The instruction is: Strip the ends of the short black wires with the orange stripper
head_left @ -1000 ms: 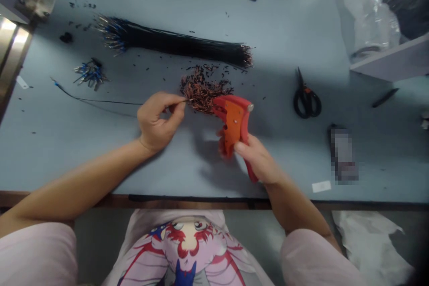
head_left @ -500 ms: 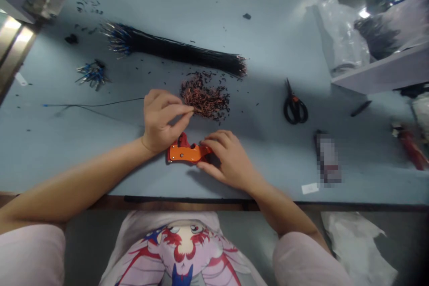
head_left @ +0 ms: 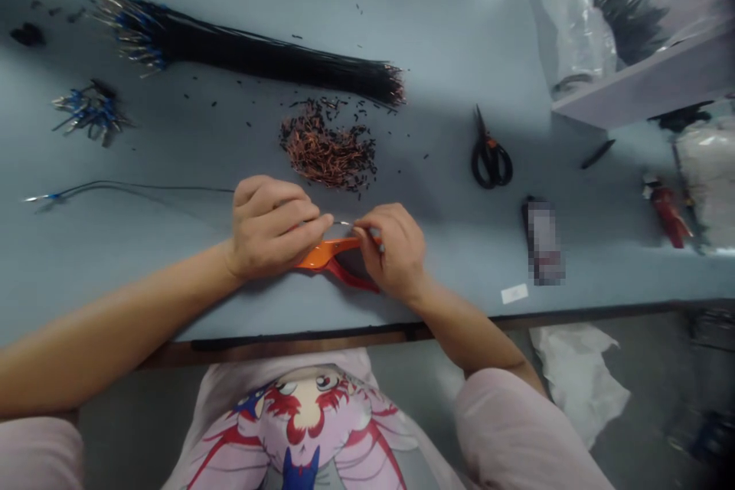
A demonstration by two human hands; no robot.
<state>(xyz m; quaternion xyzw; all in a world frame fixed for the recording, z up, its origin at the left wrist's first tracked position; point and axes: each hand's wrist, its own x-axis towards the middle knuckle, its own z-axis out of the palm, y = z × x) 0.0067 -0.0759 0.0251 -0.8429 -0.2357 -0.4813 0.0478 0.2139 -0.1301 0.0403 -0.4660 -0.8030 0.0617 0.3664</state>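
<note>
A thin black wire with a blue-and-silver terminal at its far left end runs over the table into my left hand, which is closed on it. Its short other end pokes out past my left fingertips. My right hand pinches at that end with thumb and forefinger; the exact contact is small. Below and between both hands lies an orange and red wire stripper, its handles spread apart. My left hand covers its head, and my right fingers overlap one handle.
Beyond my hands is a pile of copper-and-black wire scraps. A thick bundle of black wires lies behind it. Loose terminals sit at left. Black scissors, a blurred-out phone-like object and a white label lie at right.
My right hand has left the stripper's handles and risen to the wire's end. The stripper's handles have spread apart. My left hand still holds the wire. The view has shifted.
</note>
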